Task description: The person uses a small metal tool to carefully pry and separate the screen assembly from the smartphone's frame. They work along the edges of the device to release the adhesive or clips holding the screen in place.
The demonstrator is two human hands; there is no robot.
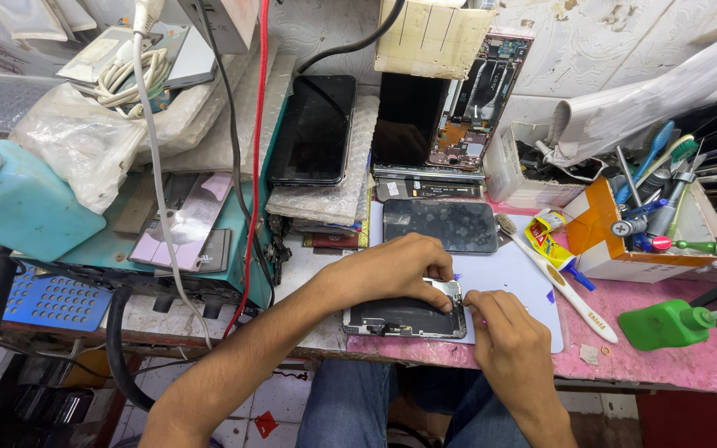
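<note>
The left hand [396,270] lies curled, fingers pressed down on the top edge of an opened dark phone body with a silver metal frame [404,317], which rests flat on the pink table [690,365] directly under and in front of that hand. The right hand [508,336] sits at the phone's right end, fingers pinched together against its corner; what they grip is too small to tell. A white toothbrush [559,280] lies just right of them.
</note>
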